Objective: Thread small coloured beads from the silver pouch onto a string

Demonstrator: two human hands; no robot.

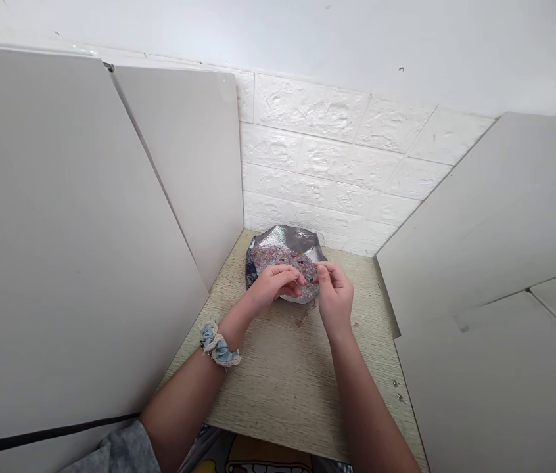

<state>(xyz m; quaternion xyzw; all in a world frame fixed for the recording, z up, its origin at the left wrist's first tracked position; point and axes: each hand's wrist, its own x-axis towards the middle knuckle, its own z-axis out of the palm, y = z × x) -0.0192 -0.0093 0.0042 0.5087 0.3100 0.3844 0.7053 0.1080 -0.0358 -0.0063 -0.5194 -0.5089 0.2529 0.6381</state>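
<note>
A silver-lined bag lies opened out on the desk, with many small mixed beads, mostly pink and clear, heaped on it. Over the near part of the heap, my left hand has its thumb and fingers pinched together. Just to its right my right hand is closed too, thumb against forefinger. Whatever sits between the fingertips is too small to make out. Below the hands a short beaded string hangs or lies near the bag's front edge. A blue scrunchie with lace trim circles my left wrist.
The wood-grain desk is boxed in by white panels on the left and right. White brick-pattern wall covering rises behind the bag. Two small metal screws or similar bits are near the desk's right edge.
</note>
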